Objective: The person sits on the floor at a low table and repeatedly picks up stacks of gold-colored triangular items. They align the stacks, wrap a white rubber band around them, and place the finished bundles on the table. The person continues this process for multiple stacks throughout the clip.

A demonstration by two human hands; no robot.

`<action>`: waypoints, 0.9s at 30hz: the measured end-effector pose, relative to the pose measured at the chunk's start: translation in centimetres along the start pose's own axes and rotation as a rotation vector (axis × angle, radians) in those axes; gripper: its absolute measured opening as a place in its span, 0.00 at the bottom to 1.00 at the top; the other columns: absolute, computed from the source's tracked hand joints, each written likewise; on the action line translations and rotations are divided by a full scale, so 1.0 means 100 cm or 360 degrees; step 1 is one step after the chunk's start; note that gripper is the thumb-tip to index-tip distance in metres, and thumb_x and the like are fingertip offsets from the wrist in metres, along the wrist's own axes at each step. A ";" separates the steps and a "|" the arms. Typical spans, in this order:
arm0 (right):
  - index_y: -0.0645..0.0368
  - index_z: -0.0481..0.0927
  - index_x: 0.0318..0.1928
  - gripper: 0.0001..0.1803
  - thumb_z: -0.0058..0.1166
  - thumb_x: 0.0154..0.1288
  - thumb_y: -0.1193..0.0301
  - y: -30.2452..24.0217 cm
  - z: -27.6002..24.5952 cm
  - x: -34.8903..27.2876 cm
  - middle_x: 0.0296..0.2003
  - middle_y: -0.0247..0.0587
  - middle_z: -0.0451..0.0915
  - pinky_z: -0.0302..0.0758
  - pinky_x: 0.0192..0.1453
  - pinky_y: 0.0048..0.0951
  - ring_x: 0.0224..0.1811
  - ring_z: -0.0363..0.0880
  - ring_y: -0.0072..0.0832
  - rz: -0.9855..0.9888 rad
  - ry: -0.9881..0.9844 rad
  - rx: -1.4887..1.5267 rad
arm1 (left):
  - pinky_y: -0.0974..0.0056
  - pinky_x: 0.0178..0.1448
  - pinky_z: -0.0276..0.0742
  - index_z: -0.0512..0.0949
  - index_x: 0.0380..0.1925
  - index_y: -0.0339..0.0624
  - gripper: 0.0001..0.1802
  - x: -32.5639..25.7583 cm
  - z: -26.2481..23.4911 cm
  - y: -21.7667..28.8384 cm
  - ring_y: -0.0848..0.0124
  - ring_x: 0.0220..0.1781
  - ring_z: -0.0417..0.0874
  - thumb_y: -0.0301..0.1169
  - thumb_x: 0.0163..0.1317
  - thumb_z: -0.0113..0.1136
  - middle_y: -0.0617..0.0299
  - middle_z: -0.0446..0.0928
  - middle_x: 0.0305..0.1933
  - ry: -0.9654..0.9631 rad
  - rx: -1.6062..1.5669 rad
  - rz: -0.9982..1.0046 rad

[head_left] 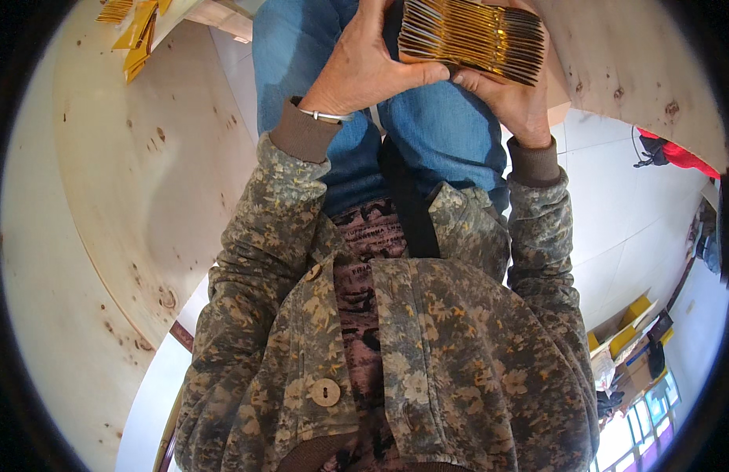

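A thick stack of thin, shiny gold pieces [471, 41], edges facing me, is held between my two hands above my lap. What the pieces are I cannot make out; they look like flat cards or sleeves packed in a row. My left hand [363, 69] grips the stack's left end, its thumb stretched along the lower edge. At the right end, my right hand [515, 104] is closed round the stack from below, with the thumb near the left thumb. The fingers of both hands are partly hidden behind the stack or cut off by the upper edge.
Several similar gold-yellow pieces [140, 39] lie on the pale wooden table [105, 197] at my left. Another wooden surface [632, 63] is at the upper right. A red and black item [679, 153] is beyond it. Yellow boxes [628, 326] stand at the lower right.
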State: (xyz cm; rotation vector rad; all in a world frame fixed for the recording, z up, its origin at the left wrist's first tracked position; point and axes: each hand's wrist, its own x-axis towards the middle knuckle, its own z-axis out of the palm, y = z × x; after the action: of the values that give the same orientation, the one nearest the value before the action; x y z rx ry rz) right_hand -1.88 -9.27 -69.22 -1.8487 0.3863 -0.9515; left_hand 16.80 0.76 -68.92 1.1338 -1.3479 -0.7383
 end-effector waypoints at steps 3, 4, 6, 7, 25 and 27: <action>0.64 0.53 0.69 0.57 0.79 0.45 0.65 0.004 0.001 -0.003 0.57 0.42 0.67 0.71 0.62 0.35 0.59 0.70 0.33 0.0045 0.0008 0.0212 | 0.57 0.75 0.55 0.42 0.75 0.40 0.66 -0.005 -0.002 0.006 0.62 0.75 0.56 0.35 0.44 0.80 0.50 0.55 0.73 -0.0014 0.0112 0.0052; 0.64 0.53 0.70 0.57 0.78 0.45 0.65 0.004 0.003 -0.003 0.57 0.42 0.67 0.71 0.62 0.35 0.59 0.70 0.33 0.0040 -0.0003 0.0209 | 0.56 0.76 0.53 0.42 0.75 0.39 0.65 -0.008 -0.003 0.008 0.61 0.75 0.55 0.37 0.45 0.80 0.50 0.54 0.73 -0.0005 0.0220 0.0065; 0.64 0.52 0.70 0.57 0.78 0.46 0.65 0.006 0.007 -0.004 0.57 0.42 0.67 0.71 0.63 0.35 0.59 0.70 0.33 0.0026 0.0029 0.0305 | 0.55 0.77 0.50 0.42 0.75 0.38 0.65 -0.016 -0.007 0.012 0.59 0.77 0.53 0.39 0.45 0.78 0.48 0.53 0.75 0.0018 0.0445 0.0093; 0.64 0.52 0.70 0.57 0.78 0.46 0.65 0.006 0.009 -0.004 0.57 0.42 0.67 0.71 0.63 0.35 0.59 0.70 0.33 0.0021 0.0074 0.0400 | 0.54 0.74 0.57 0.45 0.73 0.40 0.61 -0.020 -0.008 0.013 0.58 0.73 0.60 0.43 0.48 0.77 0.48 0.58 0.71 0.0058 0.0472 0.0182; 0.57 0.57 0.70 0.55 0.78 0.42 0.71 0.004 -0.001 -0.008 0.57 0.44 0.69 0.73 0.64 0.37 0.61 0.71 0.35 0.0175 0.0014 0.0014 | 0.68 0.52 0.79 0.77 0.47 0.35 0.10 -0.039 0.002 0.011 0.73 0.48 0.82 0.27 0.68 0.58 0.58 0.80 0.48 0.0510 -0.0055 0.0033; 0.58 0.57 0.69 0.54 0.78 0.43 0.71 0.003 0.000 -0.008 0.56 0.44 0.69 0.73 0.64 0.36 0.60 0.71 0.35 0.0175 0.0008 -0.0058 | 0.68 0.52 0.79 0.77 0.46 0.35 0.09 -0.037 0.002 0.012 0.73 0.47 0.82 0.26 0.68 0.58 0.58 0.80 0.48 0.0522 -0.0085 0.0021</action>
State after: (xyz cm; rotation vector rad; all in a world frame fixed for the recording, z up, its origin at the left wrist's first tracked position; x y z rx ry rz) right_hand -2.34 -8.91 -69.78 -1.8386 0.5064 -0.8794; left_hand 15.85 4.51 -69.15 1.1461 -1.0525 -0.5471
